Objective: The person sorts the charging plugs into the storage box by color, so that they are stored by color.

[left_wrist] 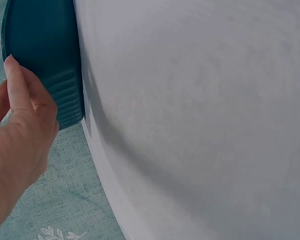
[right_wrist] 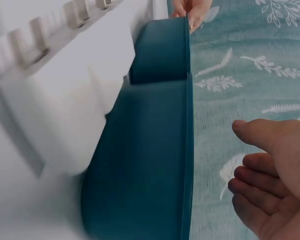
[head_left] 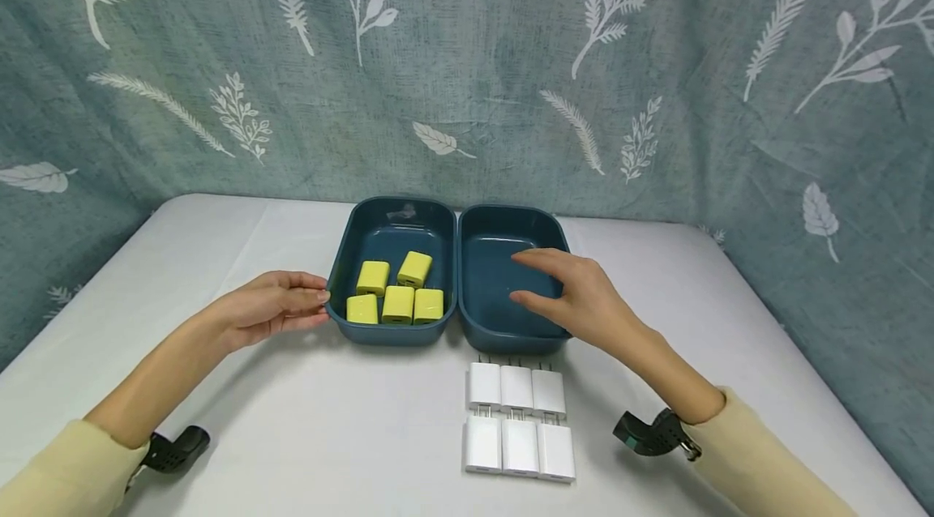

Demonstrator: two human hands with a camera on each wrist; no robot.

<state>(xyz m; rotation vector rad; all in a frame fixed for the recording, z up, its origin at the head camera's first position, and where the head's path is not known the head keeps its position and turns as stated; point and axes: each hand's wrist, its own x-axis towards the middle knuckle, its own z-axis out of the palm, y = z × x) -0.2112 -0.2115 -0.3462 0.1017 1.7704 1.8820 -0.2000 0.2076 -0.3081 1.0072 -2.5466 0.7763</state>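
At the outer left rim of the left dark blue box (head_left: 397, 334), my left hand (head_left: 273, 308) pinches the edge between thumb and fingers. Inside that box lie several yellow charger blocks (head_left: 397, 304), grouped toward its near side. My right hand (head_left: 584, 290) hovers over the right side of the other dark blue box (head_left: 511, 343), thumb and fingers spread apart with nothing between them. The right box's visible floor is bare. In front of it, white plug chargers (head_left: 516, 387) lie in two rows with their prongs pointing away from me.
The two boxes stand side by side near the back edge of a table with a white cover (head_left: 328, 428). Behind it hangs a green-blue curtain (head_left: 496, 96) with white leaf prints. A dark wrist device (head_left: 657, 432) sits below each forearm.
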